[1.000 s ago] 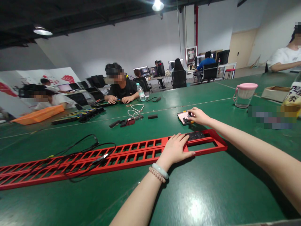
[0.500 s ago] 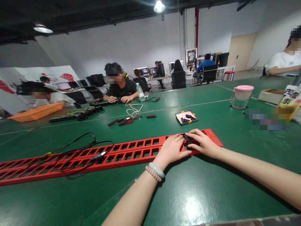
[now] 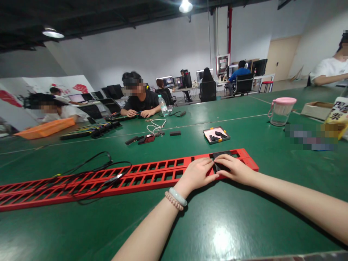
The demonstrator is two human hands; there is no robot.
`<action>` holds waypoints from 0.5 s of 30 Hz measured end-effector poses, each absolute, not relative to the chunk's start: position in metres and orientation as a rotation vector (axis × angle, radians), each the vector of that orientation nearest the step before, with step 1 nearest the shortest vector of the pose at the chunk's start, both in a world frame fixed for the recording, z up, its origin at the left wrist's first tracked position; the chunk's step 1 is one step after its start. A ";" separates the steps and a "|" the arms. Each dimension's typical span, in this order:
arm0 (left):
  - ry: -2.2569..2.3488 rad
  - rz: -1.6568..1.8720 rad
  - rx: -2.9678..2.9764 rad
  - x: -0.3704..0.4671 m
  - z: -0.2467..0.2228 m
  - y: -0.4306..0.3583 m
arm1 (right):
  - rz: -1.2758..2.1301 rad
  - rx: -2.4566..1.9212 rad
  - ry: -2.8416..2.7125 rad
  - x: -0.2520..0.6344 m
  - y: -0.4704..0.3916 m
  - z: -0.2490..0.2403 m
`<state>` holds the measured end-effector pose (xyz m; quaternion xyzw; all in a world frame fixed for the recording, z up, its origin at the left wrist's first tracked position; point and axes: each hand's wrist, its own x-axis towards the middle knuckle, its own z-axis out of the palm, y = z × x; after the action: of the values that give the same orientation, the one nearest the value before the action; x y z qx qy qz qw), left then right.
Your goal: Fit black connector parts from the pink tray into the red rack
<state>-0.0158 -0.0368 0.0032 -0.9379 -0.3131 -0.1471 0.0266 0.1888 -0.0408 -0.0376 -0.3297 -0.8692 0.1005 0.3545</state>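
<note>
A long red slotted rack (image 3: 156, 168) with two rows of openings lies across the green table. Near its right end, a flat black block (image 3: 221, 154) sits in or on the frame, partly covered by my hands. My right hand (image 3: 236, 169) curls over this block, its fingertips at the block's left side and its thumb nearer me. From the left, my left hand (image 3: 197, 172) spans the rack, fingers across the top and thumb by the near edge. Its fingertips meet the block's left edge. How the block's underside sits is hidden.
Black cables (image 3: 100, 166) drape over the rack's left part. Beyond it stand a shallow box (image 3: 216, 135) with small black pieces, a pink-lidded cup (image 3: 281, 111), a bottle (image 3: 163, 106) and an orange tray (image 3: 46, 128). A co-worker (image 3: 141, 98) sits opposite.
The black piece between my hands now shows a broad flat top, where before it looked narrow and tilted. My right hand has lowered and its fingers have drawn closer to my left.
</note>
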 end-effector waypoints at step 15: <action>-0.798 -0.483 -2.928 -0.021 0.004 -0.035 | 0.254 -0.863 -2.217 0.190 -0.041 -0.036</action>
<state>-0.0206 -0.0348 0.0035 -0.9522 -0.2596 -0.1571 0.0341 0.1904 -0.0412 -0.0356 -0.3355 -0.8625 0.0990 0.3657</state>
